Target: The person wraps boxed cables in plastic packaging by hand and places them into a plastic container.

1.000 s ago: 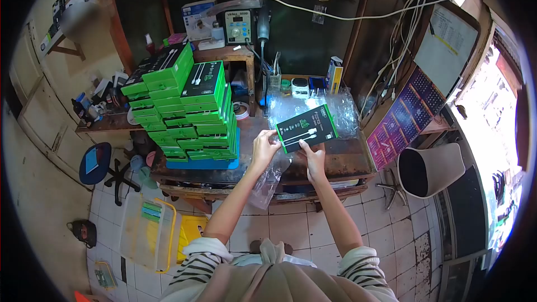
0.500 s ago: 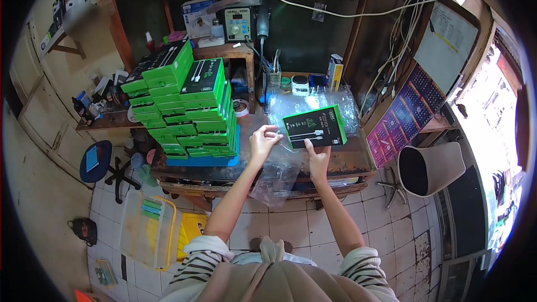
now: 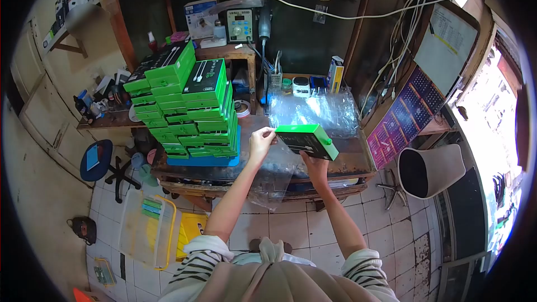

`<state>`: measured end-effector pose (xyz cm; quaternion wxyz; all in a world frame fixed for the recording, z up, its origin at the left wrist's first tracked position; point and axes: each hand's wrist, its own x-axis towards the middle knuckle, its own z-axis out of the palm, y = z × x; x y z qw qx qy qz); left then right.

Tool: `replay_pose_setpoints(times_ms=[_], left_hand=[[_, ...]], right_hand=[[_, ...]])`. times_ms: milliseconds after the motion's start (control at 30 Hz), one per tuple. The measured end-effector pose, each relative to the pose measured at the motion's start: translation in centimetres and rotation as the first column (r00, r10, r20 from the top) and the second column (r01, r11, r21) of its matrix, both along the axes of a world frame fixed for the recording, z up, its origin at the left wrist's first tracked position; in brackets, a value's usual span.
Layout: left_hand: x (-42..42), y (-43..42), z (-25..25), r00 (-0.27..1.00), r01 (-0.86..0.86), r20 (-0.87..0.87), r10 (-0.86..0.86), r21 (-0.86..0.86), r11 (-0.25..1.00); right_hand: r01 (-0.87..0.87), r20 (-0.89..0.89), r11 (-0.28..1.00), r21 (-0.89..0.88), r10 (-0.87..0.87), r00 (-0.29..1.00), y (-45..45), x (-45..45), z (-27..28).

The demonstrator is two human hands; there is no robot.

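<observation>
My right hand (image 3: 316, 169) grips a black and green cable box (image 3: 306, 142) from below, above the front of the workbench. The box is tilted, with its green long side turned up and a pale cable printed on the dark face. At the box's left end, my left hand (image 3: 261, 144) is closed in a pinch on a clear plastic bag (image 3: 275, 176). This bag hangs down past the bench's front edge. A tall stack of similar green and black boxes (image 3: 187, 103) stands to the left on a blue base (image 3: 215, 161).
Flat clear plastic bags (image 3: 313, 113) lie behind the held box. Farther back are a soldering station (image 3: 240, 25), a pen holder (image 3: 276, 78) and a small upright box (image 3: 335, 74). A chair (image 3: 428, 170) stands right; a clear bin (image 3: 142, 229) sits on the floor at left.
The box has tipped in my right hand, so its green side now faces up and its printed face leans down. My left hand stays nearly in place, with the plastic bag below it.
</observation>
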<state>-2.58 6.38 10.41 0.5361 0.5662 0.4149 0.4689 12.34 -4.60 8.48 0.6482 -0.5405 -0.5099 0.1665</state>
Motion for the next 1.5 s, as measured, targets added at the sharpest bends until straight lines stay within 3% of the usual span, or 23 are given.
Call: replay_pose_setpoints(times_ms=[167, 433, 500, 600, 700, 800, 867, 1100, 1200, 1267, 1300, 1367, 1400, 1500], left_hand=[[-0.4, 0.1, -0.2, 0.997, 0.04, 0.063, -0.038, -0.042, 0.998], [-0.8, 0.1, -0.1, 0.998, 0.042, -0.04, -0.039, 0.074, 0.996], [-0.8, 0.0, -0.1, 0.999, 0.028, -0.034, -0.024, 0.111, 0.993], [-0.7, -1.0, 0.9, 0.995, -0.023, -0.086, 0.043, 0.214, 0.977], [-0.8, -2.2, 2.1, 0.983, -0.066, -0.143, 0.119, 0.327, 0.943], [-0.7, -2.0, 1.5, 0.973, -0.088, -0.156, 0.168, 0.425, 0.901], [-1.0, -1.9, 1.4, 0.956, 0.002, -0.255, 0.142, 0.492, 0.87], [-1.6, -1.2, 0.7, 0.925, 0.118, -0.375, 0.062, 0.44, 0.89], [-1.4, -1.1, 0.7, 0.937, 0.088, -0.343, 0.065, 0.412, 0.907], [-1.5, -1.1, 1.1, 0.96, 0.095, -0.28, -0.026, 0.235, 0.967], [-1.5, -0.8, 0.5, 0.96, 0.096, -0.28, -0.026, 0.237, 0.967], [-1.5, 0.0, -1.5, 0.959, 0.274, -0.018, -0.284, 0.33, 0.903], [-1.8, -0.3, -1.2, 0.93, 0.354, -0.019, -0.366, 0.303, 0.885], [-1.5, -0.9, -0.4, 0.938, 0.327, 0.013, -0.346, 0.294, 0.898]], right_hand=[[0.005, 0.127, 1.0, -0.013, -0.003, 0.992, -0.4, 0.9, 0.3], [-0.109, 0.183, 0.994, -0.032, 0.113, 0.977, -0.2, 2.5, 1.1], [-0.149, 0.211, 0.988, 0.037, 0.138, 0.968, 0.0, 2.6, 1.4], [-0.279, 0.061, 0.955, -0.096, 0.285, 0.956, -0.6, 2.7, 3.1], [-0.142, 0.217, 0.981, -0.135, 0.169, 0.961, -0.8, 2.4, 4.1], [-0.075, 0.265, 0.986, -0.15, 0.113, 0.958, -1.1, 1.9, 4.9], [-0.083, 0.272, 0.984, -0.155, 0.124, 0.954, -1.1, 1.9, 4.9], [-0.102, 0.43, 0.984, -0.146, 0.156, 0.889, -0.6, 2.1, 4.0], [-0.099, 0.419, 0.973, -0.208, 0.18, 0.89, -0.8, 1.9, 4.6], [-0.106, 0.395, 0.973, -0.205, 0.181, 0.901, -1.0, 2.1, 5.4], [-0.113, 0.37, 0.973, -0.202, 0.183, 0.911, -1.1, 2.2, 5.7], [-0.139, 0.304, 0.979, -0.152, 0.18, 0.936, -0.9, 2.6, 5.0], [-0.16, 0.237, 0.982, -0.099, 0.18, 0.955, -0.7, 2.8, 4.9], [-0.178, 0.251, 0.978, -0.109, 0.2, 0.947, -0.7, 2.9, 4.9]])
